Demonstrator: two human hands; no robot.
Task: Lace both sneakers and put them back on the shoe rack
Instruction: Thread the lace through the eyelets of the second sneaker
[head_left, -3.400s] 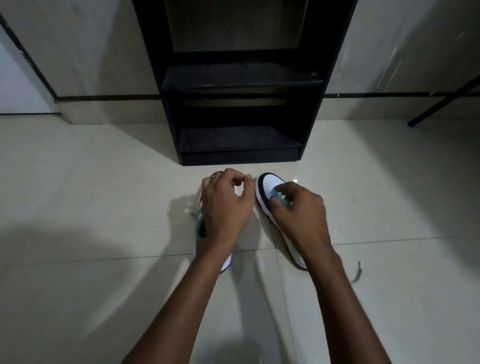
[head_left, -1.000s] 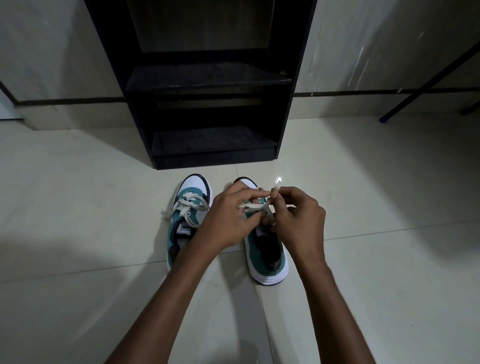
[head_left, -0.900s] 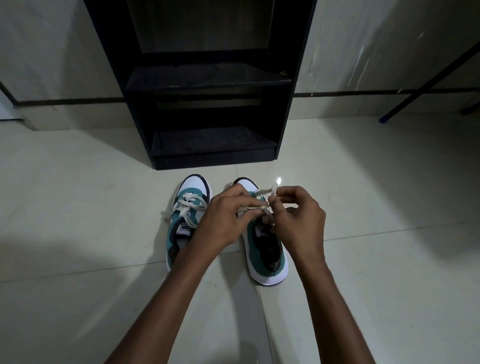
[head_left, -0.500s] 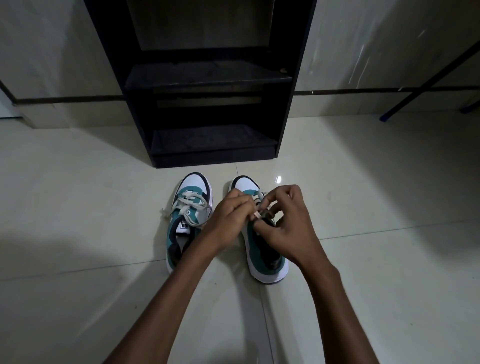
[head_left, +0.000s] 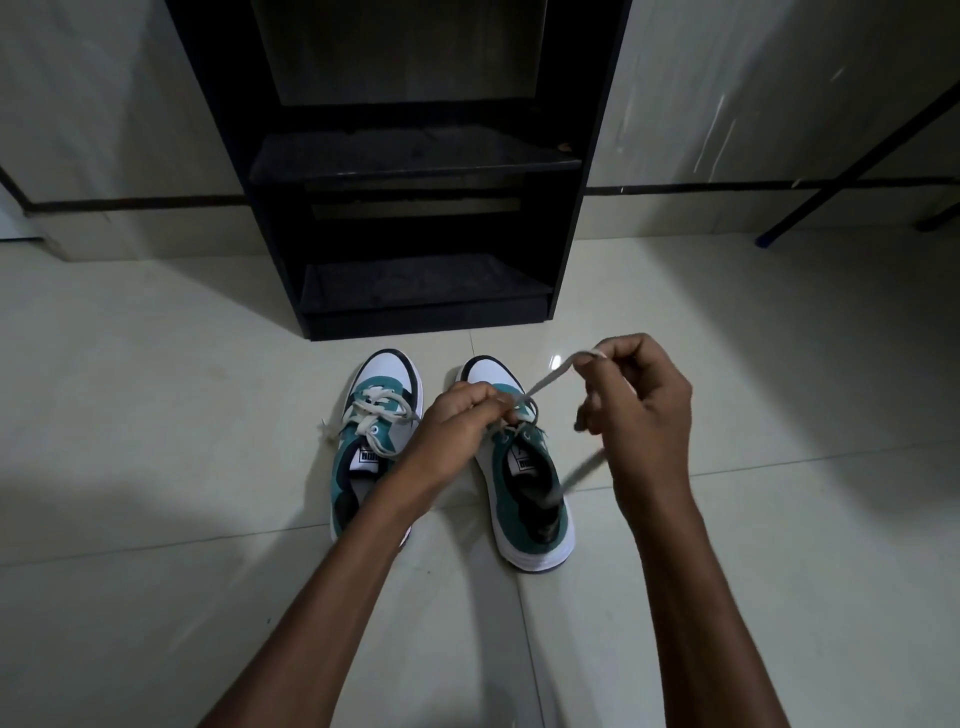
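**Second sneaker mid-lacing, rack not yet loaded**

I'm looking at my right hand (head_left: 639, 410) first: its fingers (head_left: 605, 358) are pinched on a loop of the flat off-white shoelace (head_left: 550, 378), lifted up and out to the right so the lace runs taut down toward the eyelets. A loose length of the same lace trails below that hand, blurred, dropping toward the heel opening. My left hand (head_left: 457, 431) sits low on the shoe's tongue area, fingers curled and clamped on the lace where it crosses at the eyelets; exactly which eyelet, I cannot tell.

Both hands are on the right-side teal, white and black sneaker (head_left: 519, 467), which stands upright on the pale tiled floor (head_left: 156, 415), toe toward the rack. I'd judge it only part laced, the upper eyelets not yet done.

Just beside it, the matching left-side teal and white sneaker (head_left: 376, 441) has lace crossed over its front and looks finished or close to it.

The black open-fronted wooden shoe rack (head_left: 426, 291) stands just beyond the toes, its visible shelves holding no shoes. So: finishing this lace and shelving both shoes remain.
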